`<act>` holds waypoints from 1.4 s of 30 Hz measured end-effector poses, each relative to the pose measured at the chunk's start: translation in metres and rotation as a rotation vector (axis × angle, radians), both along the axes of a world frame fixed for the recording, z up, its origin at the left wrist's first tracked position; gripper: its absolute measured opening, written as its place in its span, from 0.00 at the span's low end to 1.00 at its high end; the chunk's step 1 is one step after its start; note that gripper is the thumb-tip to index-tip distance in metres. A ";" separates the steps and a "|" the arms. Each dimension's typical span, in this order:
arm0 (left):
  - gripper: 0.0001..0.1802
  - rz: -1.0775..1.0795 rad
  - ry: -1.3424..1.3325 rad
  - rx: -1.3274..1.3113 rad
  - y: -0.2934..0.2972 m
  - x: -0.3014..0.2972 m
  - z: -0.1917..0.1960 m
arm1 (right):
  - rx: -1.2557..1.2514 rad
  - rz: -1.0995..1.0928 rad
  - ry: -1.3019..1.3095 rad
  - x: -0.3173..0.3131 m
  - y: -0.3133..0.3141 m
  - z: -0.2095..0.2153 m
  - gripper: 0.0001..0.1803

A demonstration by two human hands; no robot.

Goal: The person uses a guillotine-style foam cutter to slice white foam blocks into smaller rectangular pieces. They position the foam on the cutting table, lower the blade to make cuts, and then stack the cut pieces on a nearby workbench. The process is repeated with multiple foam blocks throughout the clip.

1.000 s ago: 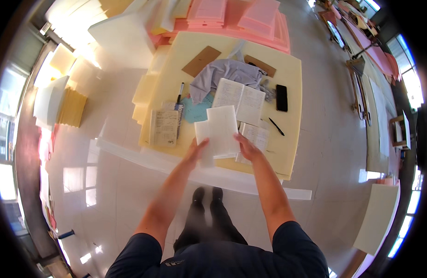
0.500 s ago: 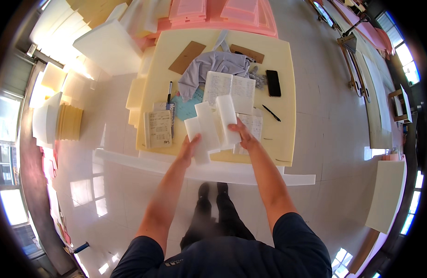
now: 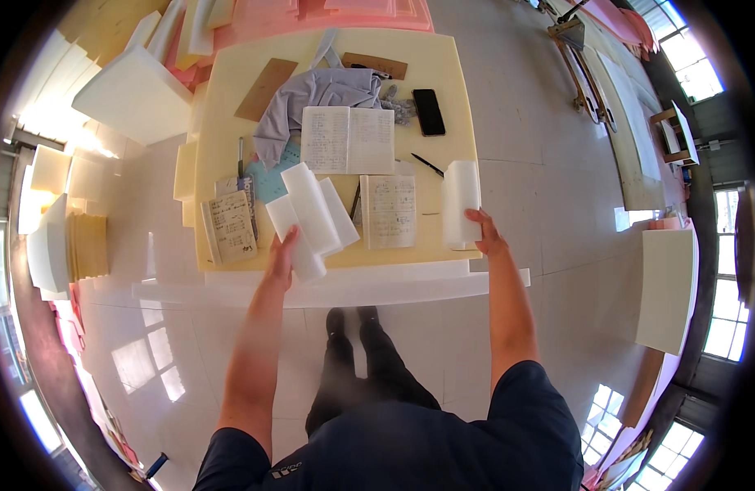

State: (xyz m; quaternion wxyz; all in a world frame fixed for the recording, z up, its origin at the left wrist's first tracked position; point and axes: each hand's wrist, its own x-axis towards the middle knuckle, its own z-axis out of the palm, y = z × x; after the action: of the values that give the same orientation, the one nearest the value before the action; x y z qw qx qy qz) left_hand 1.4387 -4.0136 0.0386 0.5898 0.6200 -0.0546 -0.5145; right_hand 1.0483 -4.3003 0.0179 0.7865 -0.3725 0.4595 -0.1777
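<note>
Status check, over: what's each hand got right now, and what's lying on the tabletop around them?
Left hand grips fanned white foam strips. Right hand holds one white foam piece, apart. Open notebooks, pen, phone lie on the yellow tabletop.

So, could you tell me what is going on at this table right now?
A person stands at a pale yellow foam-topped table strewn with an open notebook, a grey cloth and a black phone. The left hand holds a fanned bunch of white foam strips, while the right hand grips a separate white foam piece at the table's right edge.
</note>
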 end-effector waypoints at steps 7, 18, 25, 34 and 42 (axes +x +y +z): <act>0.43 0.003 0.016 0.023 0.000 0.002 0.008 | -0.009 0.005 -0.068 0.039 0.020 -0.027 0.44; 0.43 -0.014 0.052 0.035 -0.003 -0.001 0.013 | -0.748 0.089 0.950 0.058 0.020 0.039 0.57; 0.43 -0.003 0.059 0.050 -0.005 0.001 0.016 | -0.760 0.256 1.307 0.108 0.039 0.081 0.57; 0.42 -0.001 0.067 0.015 0.002 0.003 -0.001 | -0.605 0.079 1.331 0.028 -0.008 0.025 0.54; 0.42 0.002 0.030 0.021 -0.001 0.001 0.009 | -0.405 -0.076 0.789 0.000 -0.018 -0.090 0.42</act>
State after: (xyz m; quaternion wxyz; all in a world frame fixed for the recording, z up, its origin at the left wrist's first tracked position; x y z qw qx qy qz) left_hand 1.4397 -4.0143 0.0475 0.5845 0.6184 -0.0399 -0.5238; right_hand 1.0486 -4.3178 -0.0723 0.4550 -0.5412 0.6938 -0.1368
